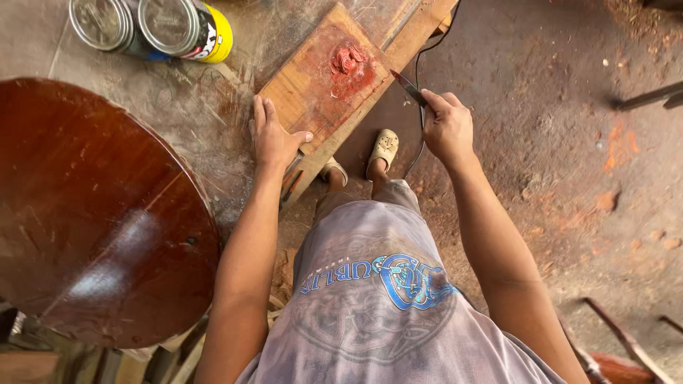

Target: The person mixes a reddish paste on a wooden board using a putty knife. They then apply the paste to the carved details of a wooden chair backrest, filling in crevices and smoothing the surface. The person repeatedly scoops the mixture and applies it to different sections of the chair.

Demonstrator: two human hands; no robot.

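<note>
Seen from above, the left hand (pixel 274 139) lies flat, fingers spread wide, on the lower edge of a wooden board (pixel 313 85) that sits tilted in the upper middle of the frame, on a dusty desk (pixel 192 107). A lump of red putty (pixel 348 64) is smeared on the board's upper right part, well apart from that hand. The right hand (pixel 447 126), right of the board and apart from it, is closed around a putty knife (pixel 407 87); its thin blade, red at the tip, points up and left toward the putty, with the tip just beside the board's right edge, though whether it touches the wood is hard to tell. A dark cord (pixel 421 50) runs from the top of the frame down past this hand. In the upper left stand two cans (pixel 153 27) with metal lids, one with a yellow side. A round, glossy dark brown tabletop (pixel 92 213) fills the left of the frame. Below the board, two feet in pale sandals (pixel 384 148) stand on the reddish, dusty floor (pixel 569 142). The grey shirt (pixel 370 299) with a blue print fills the lower middle.
</note>
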